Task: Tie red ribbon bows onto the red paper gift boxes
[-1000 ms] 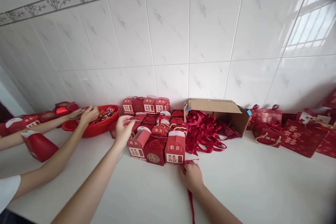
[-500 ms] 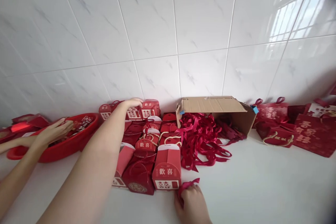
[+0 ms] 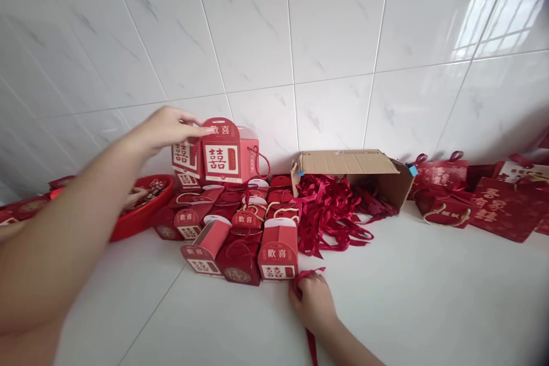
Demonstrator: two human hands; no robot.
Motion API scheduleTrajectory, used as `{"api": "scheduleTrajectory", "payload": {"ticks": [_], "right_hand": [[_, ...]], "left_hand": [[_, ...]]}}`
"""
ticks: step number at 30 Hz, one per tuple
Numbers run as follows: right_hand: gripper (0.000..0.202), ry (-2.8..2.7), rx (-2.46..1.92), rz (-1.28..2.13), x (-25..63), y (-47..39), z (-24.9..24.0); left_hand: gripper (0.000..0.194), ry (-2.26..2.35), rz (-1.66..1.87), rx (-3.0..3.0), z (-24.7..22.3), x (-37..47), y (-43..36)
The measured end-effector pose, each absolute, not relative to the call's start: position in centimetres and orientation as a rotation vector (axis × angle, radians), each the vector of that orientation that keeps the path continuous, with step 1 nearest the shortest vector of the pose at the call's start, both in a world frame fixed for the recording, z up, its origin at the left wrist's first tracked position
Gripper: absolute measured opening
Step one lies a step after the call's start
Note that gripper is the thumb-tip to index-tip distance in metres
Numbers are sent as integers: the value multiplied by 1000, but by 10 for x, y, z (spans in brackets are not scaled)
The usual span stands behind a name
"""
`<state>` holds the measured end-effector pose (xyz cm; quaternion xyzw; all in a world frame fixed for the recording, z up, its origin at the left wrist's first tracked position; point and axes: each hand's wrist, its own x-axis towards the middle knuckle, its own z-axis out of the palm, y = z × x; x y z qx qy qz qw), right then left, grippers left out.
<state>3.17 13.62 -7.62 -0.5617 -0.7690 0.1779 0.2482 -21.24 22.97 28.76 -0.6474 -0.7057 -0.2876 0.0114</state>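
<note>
My left hand (image 3: 174, 128) pinches the upper part of a red gift box (image 3: 222, 157) with a white label, lifted above the rows of boxes near the wall. Other boxes hang or stand close beside it; whether they are also held is unclear. My right hand (image 3: 315, 297) is closed on a dark red ribbon (image 3: 311, 346) low on the white table, just in front of a box (image 3: 278, 251) at the near right of the group. One ribbon end sticks out above the fingers, the other trails down.
An open cardboard box (image 3: 349, 163) on its side spills a heap of red ribbons (image 3: 328, 211). At left, another person's hand (image 3: 136, 197) is in a red basin (image 3: 143, 217). Red gift bags (image 3: 506, 206) stand at right.
My left hand has lifted a box up from the back row and toward me. My right hand stays near the front box, the ribbon now trailing below it.
</note>
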Motion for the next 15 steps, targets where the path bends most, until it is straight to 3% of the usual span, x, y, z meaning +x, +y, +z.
{"api": "scheduleTrajectory", "payload": {"ticks": [4,11,13,15], "right_hand": [[28,-2072,-1498,500,34,134,-76],[31,-1919,-1466,625,41,135,-83],[30,-1848,-1474,685,45,138,-89],[30,-1775,-1472,741,50,140,-95]], "left_hand": [[62,-2317,-704,-2183,290,-224,143],[42,-2491,-99,-2596,220,-234,67],[37,-2564,-110,-2608,205,-228,55],[36,-2631,-494,-2375,194,-217,42]]}}
